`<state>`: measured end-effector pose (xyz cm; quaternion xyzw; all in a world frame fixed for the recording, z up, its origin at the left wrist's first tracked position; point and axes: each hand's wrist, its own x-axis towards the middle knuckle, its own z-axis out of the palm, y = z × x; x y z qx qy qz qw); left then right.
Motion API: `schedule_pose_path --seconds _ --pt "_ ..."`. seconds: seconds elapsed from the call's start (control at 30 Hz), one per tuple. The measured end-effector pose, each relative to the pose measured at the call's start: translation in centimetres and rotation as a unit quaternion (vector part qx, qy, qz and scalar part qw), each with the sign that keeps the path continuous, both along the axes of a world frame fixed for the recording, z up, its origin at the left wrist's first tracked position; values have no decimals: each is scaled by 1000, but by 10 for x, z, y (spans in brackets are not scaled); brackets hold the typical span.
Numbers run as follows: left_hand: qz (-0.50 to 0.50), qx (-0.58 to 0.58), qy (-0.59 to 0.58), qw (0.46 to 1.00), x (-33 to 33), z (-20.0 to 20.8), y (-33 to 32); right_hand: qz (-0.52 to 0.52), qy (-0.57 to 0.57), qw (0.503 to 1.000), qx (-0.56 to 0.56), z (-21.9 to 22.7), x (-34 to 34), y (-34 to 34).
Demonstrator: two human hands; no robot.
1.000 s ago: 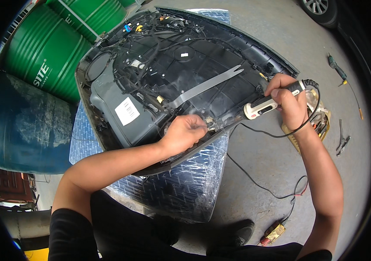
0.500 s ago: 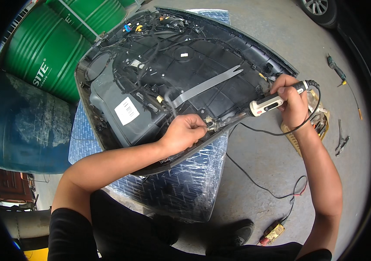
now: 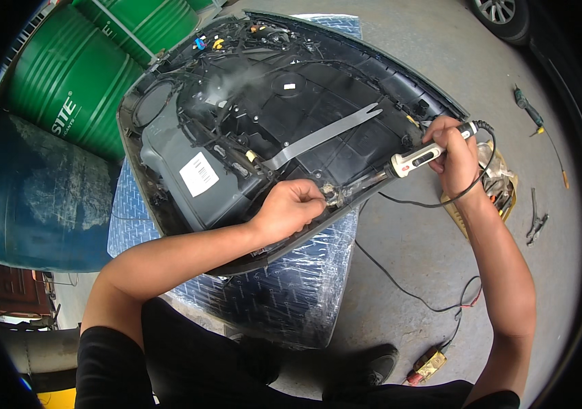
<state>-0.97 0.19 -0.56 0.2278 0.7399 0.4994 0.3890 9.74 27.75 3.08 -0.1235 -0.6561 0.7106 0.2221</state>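
Note:
In my right hand (image 3: 456, 151) is a white-and-black soldering iron (image 3: 417, 158) with a black cord, its metal tip slanting down to the left. The tip reaches toward a small light-coloured fitting (image 3: 332, 195) at the near edge of a black car door panel (image 3: 345, 140), which lies with its inner side up. Beside that fitting, the fingers of my left hand (image 3: 291, 210) are pinched together on the panel; what they hold, if anything, is hidden. A flat grey forked pry bar (image 3: 325, 137) rests across the panel. Faint smoke (image 3: 226, 88) drifts over its far part.
Under the panel is a blue plastic-wrapped support (image 3: 264, 300). Green drums (image 3: 66, 78) and a blue drum (image 3: 39, 198) stand at the left. On the floor to the right are a box of tools (image 3: 465, 221), pliers-like metal tool (image 3: 536, 221), a green-handled tool (image 3: 526, 109) and the trailing cord (image 3: 400, 290).
My right hand and the soldering iron have shifted slightly up and to the right, drawing the tip back from the fitting. Smoke has appeared over the panel. My left hand has barely moved.

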Motion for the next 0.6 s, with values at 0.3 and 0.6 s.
schedule_pose_path --seconds 0.3,0.6 --pt "7 -7 12 1000 1 2 1 -20 2 996 -85 2 -1 8" --pt "12 -27 25 999 1 1 1 -43 -9 996 -83 3 -3 -3"
